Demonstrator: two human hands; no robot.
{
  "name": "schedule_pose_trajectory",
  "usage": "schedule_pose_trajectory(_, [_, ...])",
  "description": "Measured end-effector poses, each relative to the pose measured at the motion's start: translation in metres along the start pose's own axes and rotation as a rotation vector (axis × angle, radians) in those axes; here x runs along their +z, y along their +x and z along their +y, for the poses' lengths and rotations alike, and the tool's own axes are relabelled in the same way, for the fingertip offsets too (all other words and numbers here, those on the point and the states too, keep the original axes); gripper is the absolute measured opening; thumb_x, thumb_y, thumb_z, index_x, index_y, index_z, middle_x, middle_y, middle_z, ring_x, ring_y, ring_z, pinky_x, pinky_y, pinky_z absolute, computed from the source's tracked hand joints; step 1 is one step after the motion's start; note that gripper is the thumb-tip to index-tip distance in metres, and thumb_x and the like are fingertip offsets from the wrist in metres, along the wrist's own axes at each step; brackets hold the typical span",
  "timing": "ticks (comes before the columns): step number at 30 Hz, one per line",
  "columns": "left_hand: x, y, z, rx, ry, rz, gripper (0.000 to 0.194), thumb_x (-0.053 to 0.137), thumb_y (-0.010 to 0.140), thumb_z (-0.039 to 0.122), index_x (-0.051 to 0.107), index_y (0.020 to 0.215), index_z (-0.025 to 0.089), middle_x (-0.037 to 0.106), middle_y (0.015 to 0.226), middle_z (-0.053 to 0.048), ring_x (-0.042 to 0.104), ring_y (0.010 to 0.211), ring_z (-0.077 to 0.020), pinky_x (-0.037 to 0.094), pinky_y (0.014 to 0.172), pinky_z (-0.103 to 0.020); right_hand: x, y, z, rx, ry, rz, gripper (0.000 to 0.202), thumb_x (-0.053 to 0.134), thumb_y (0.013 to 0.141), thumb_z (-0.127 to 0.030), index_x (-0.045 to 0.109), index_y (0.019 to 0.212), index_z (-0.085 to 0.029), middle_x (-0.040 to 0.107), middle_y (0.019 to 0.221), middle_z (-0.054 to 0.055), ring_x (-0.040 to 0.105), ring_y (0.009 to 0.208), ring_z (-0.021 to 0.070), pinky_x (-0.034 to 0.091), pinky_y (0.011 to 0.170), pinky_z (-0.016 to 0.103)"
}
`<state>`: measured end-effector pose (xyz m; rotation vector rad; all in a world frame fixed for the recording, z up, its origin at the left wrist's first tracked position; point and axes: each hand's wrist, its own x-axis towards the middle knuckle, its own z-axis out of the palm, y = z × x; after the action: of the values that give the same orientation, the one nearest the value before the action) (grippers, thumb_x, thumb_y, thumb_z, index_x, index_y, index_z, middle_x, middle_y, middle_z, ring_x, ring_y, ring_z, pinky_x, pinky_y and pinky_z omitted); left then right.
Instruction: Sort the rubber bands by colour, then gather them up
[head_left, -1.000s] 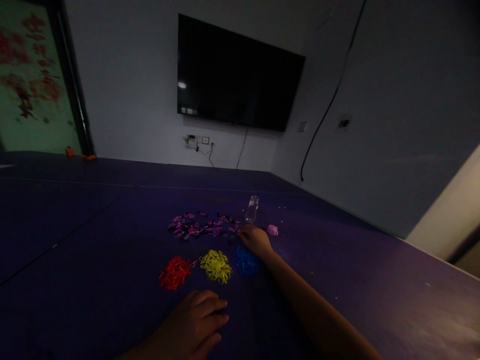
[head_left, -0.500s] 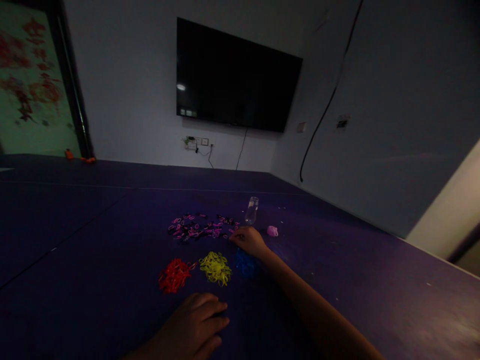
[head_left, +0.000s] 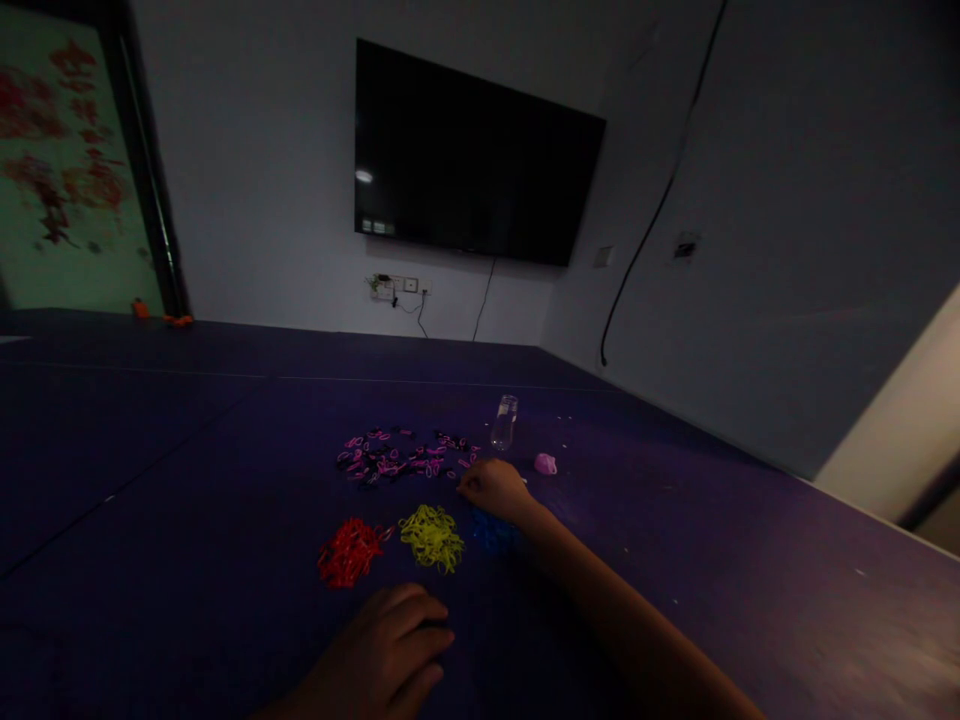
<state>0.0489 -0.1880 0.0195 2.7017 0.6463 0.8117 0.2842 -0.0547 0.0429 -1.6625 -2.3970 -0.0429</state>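
Observation:
Small rubber bands lie in groups on the purple floor mat. My right hand point(head_left: 495, 487) is closed in a pinch beside the spread of pink and black bands point(head_left: 397, 460); whatever its fingers hold is too small to make out. Partly under its wrist is a pile of blue rubber bands point(head_left: 491, 532). Near the camera my left hand point(head_left: 394, 645) rests open, fingers a little apart, holding nothing. Just beyond it are a red rubber band pile point(head_left: 349, 553) and a yellow rubber band pile point(head_left: 433, 538).
Behind my right hand a clear bottle point(head_left: 505, 422) lies on the mat point(head_left: 225, 480), with a small pink object point(head_left: 545, 464) to its right. Pale scraps dot the mat. A television point(head_left: 476, 155) hangs on the far wall, and a dark cable point(head_left: 651, 222) runs down the right wall.
My right hand has shifted slightly toward me, and its fingers have drawn in tighter. My left hand has barely moved; the rubber band piles look the same.

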Motion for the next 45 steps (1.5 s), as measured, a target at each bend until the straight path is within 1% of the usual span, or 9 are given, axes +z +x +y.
schedule_pose_trajectory(4, [0.002,-0.001,0.002,-0.032,0.000,0.052,0.009,0.052,0.083,0.014,0.060,0.083,0.019,0.061,0.082,-0.003,0.055,0.079,-0.0164,0.045,0.070,-0.027,-0.001,0.000,-0.004,0.010,-0.097,-0.047,0.019,0.051,0.080,-0.028,0.068,0.086,-0.022,0.069,0.089,0.003,0.062,0.084,0.0184,0.039,0.064,0.023])
schedule_pose_trajectory(10, [0.012,-0.006,-0.005,0.112,0.125,0.009,0.021,0.055,0.083,0.020,0.048,0.063,0.018,0.055,0.066,0.000,0.048,0.066,-0.0143,0.037,0.057,-0.025,-0.004,-0.003,-0.012,-0.013,-0.233,-0.096,0.024,0.042,0.088,-0.029,0.061,0.098,-0.018,0.067,0.098,0.009,0.062,0.087,0.0200,0.041,0.067,0.024])
schedule_pose_trajectory(16, [0.014,-0.007,-0.004,0.166,0.169,0.011,0.026,0.050,0.087,0.025,0.046,0.062,0.018,0.053,0.064,0.000,0.047,0.063,-0.0134,0.034,0.057,-0.026,-0.018,-0.004,-0.021,-0.001,-0.224,-0.004,0.025,0.034,0.092,-0.023,0.057,0.098,-0.016,0.064,0.101,0.011,0.060,0.092,0.0201,0.041,0.072,0.025])
schedule_pose_trajectory(21, [0.010,-0.006,0.000,0.127,0.132,0.007,0.024,0.048,0.088,0.024,0.048,0.066,0.018,0.055,0.066,-0.001,0.048,0.066,-0.0143,0.035,0.059,-0.027,-0.033,-0.006,-0.029,-0.008,-0.094,0.037,0.021,0.038,0.091,-0.024,0.057,0.094,-0.017,0.063,0.097,0.007,0.059,0.089,0.0173,0.038,0.069,0.023])
schedule_pose_trajectory(26, [0.012,-0.005,-0.002,0.132,0.122,0.020,0.013,0.052,0.084,0.021,0.052,0.072,0.018,0.057,0.070,-0.001,0.050,0.070,-0.0154,0.037,0.061,-0.027,-0.041,-0.017,-0.048,-0.066,0.073,-0.030,0.016,0.047,0.087,-0.025,0.060,0.091,-0.017,0.064,0.085,0.004,0.057,0.073,0.0134,0.033,0.061,0.022])
schedule_pose_trajectory(30, [0.012,-0.005,-0.001,0.131,0.143,0.030,0.015,0.053,0.084,0.020,0.051,0.068,0.018,0.057,0.069,-0.001,0.049,0.068,-0.0149,0.036,0.060,-0.027,-0.035,-0.043,-0.067,-0.217,0.212,-0.180,0.014,0.052,0.083,-0.025,0.062,0.087,-0.018,0.064,0.078,0.002,0.053,0.065,0.0105,0.030,0.055,0.020])
schedule_pose_trajectory(36, [0.004,-0.004,0.009,0.115,0.106,0.060,0.020,0.047,0.087,0.019,0.051,0.067,0.017,0.057,0.069,-0.002,0.049,0.069,-0.0157,0.036,0.060,-0.028,-0.021,-0.083,-0.079,-0.250,0.316,-0.279,0.013,0.053,0.079,-0.020,0.064,0.086,-0.016,0.063,0.070,-0.001,0.048,0.057,0.0074,0.030,0.051,0.018])
schedule_pose_trajectory(41, [0.003,-0.004,0.008,0.037,0.070,0.103,0.024,0.047,0.085,0.018,0.047,0.061,0.018,0.054,0.064,-0.001,0.047,0.065,-0.0147,0.035,0.057,-0.027,-0.017,-0.088,-0.076,-0.275,0.488,-0.326,0.013,0.061,0.073,-0.023,0.069,0.080,-0.016,0.062,0.064,-0.003,0.047,0.055,0.0068,0.031,0.050,0.016])
schedule_pose_trajectory(45, [0.003,-0.003,0.004,-0.055,0.052,0.091,0.024,0.053,0.082,0.017,0.045,0.060,0.018,0.053,0.064,0.000,0.048,0.066,-0.0144,0.035,0.056,-0.025,-0.010,-0.085,-0.070,-0.271,0.675,-0.309,0.020,0.057,0.078,-0.028,0.069,0.078,-0.013,0.060,0.061,-0.002,0.044,0.052,0.0067,0.032,0.050,0.017])
